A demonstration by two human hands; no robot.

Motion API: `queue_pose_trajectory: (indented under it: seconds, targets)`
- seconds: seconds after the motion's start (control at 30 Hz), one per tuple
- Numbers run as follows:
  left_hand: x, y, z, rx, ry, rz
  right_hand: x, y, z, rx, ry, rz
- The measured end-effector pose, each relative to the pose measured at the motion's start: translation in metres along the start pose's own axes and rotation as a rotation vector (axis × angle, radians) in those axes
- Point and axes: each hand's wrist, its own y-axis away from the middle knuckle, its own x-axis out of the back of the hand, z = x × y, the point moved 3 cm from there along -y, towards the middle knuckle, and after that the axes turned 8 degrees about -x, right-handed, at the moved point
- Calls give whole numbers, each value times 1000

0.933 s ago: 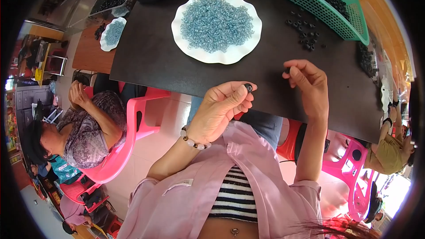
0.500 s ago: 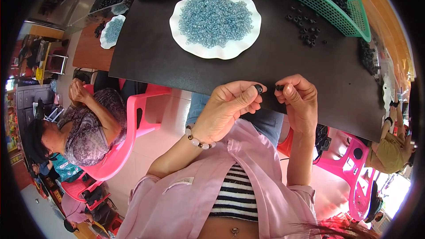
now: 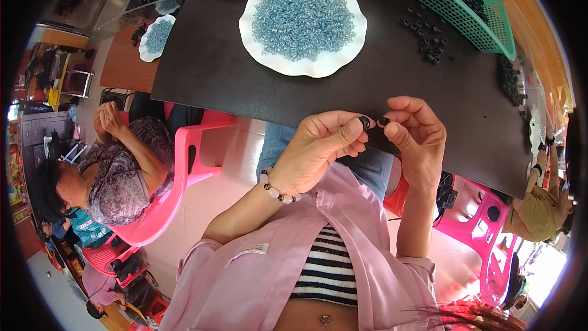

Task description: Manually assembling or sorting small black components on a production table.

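I pinch one small black ring (image 3: 365, 123) in the fingers of my left hand (image 3: 318, 150) and a second black ring (image 3: 384, 121) in the fingers of my right hand (image 3: 416, 132), both closed tight, just above the near edge of the dark tabletop (image 3: 214, 67). To join them well, I judge I should keep the two faces square and press gently. Both rings look tiny, round, matte black, nearly touching.

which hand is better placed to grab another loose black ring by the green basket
Likely the right hand: the loose black rings lie just beyond it, by the green basket; the left hand would cross over. Each pinches a black part.
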Motion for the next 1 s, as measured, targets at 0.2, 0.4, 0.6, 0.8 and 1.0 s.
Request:
queue_pose_trajectory:
  seconds: [0.2,0.4,0.6,0.8,1.0]
  targets:
    - [1,3,2,0,1,-28,1,4,2,22,34,-88]
    - [2,5,1,-1,7,-69,0,3,-3,65,56,-155]
    - [1,7,-2,-8,3,-91,-2,5,-1,94,54,-171]
    - [1,10,-5,-20,-15,-85,-1,12,0,148,70,-173]
    - [2,13,-9,-28,-43,-90,7,13,0,225,133,-198]
